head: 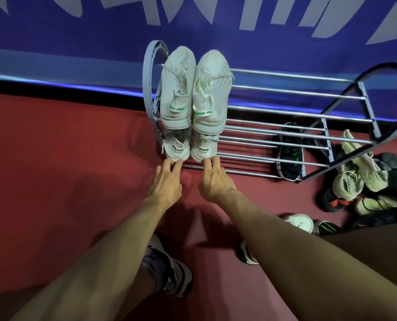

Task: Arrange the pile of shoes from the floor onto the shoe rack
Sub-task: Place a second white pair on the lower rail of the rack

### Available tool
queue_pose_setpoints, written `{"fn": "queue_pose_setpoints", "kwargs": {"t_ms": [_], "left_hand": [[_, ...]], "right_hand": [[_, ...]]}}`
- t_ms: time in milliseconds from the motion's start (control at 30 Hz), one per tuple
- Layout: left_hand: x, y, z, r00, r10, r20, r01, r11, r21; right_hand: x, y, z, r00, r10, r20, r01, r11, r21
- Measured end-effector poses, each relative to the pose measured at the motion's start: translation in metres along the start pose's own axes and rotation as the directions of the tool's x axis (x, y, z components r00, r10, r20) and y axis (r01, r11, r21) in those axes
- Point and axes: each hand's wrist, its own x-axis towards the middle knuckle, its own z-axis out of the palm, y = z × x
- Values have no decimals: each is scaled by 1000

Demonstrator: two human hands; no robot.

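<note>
Your own grey-and-white trainer (169,272) at the bottom is partly covered by your left forearm. Above it, a second white pair (188,147) on a lower tier shows only its heels; the pair of white knit trainers with green-lettered heel tabs (192,89) on the top rails of the chrome-barred shoe rack (285,117) hides the rest. Your left hand (166,181) reaches forward, fingers straight and spread, tips touching the left lower heel and gripping nothing. Your right hand (216,181) does likewise, fingers extended to the right heel. Further right, a black shoe with green stripes (290,154) lies behind the bars. The pile of cream and black shoes (364,188) on the red floor (65,158) is tangled; individual shoes are hard to separate.
</note>
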Motion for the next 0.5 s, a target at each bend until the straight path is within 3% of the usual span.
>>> {"fn": "queue_pose_setpoints", "kwargs": {"t_ms": [233, 400, 500], "left_hand": [[-14, 18, -16, 996, 11, 85, -17, 997, 76], [-26, 64, -27, 980, 111, 167, -139, 977, 163], [-34, 101, -28, 953, 233, 194, -269, 944, 188]], "right_hand": [[-11, -3, -32, 990, -6, 139, 32, 983, -183], [-48, 34, -94, 958, -15, 288, 128, 917, -378], [-75, 71, -147, 958, 9, 287, 137, 864, -485]]}}
